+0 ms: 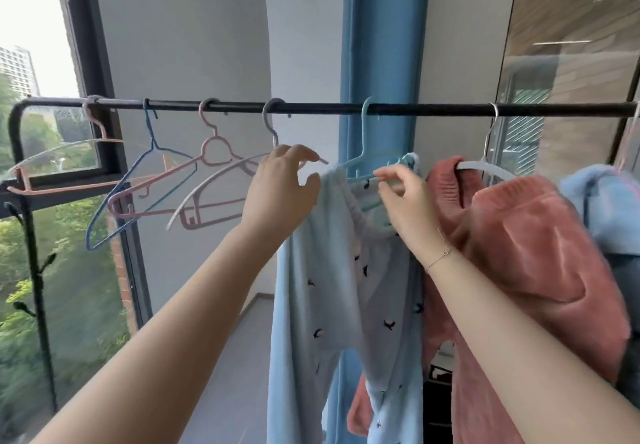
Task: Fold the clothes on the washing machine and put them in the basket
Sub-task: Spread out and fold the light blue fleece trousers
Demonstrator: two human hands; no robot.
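Pale-blue bird-print pajama pants [332,270] hang mid-frame on teal hanger [367,163] from black rail [311,108]. Left hand [280,187] grips waistband, right hand [403,194] pinches hanger bar. Best: slide waistband off sideways, hanger steadied, coral fleece [519,253] undisturbed.

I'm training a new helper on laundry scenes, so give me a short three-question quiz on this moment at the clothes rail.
1. True or false: the light blue patterned garment hangs on the teal hanger.
2. What does the right hand pinch? A) the teal hanger B) the pink garment C) the black rail
3. How many bare hangers hang on the rail to the left of the left hand?

Key
1. True.
2. A; the left hand grips the blue garment's edge.
3. Four: clear pink, blue wire, pink, grey.
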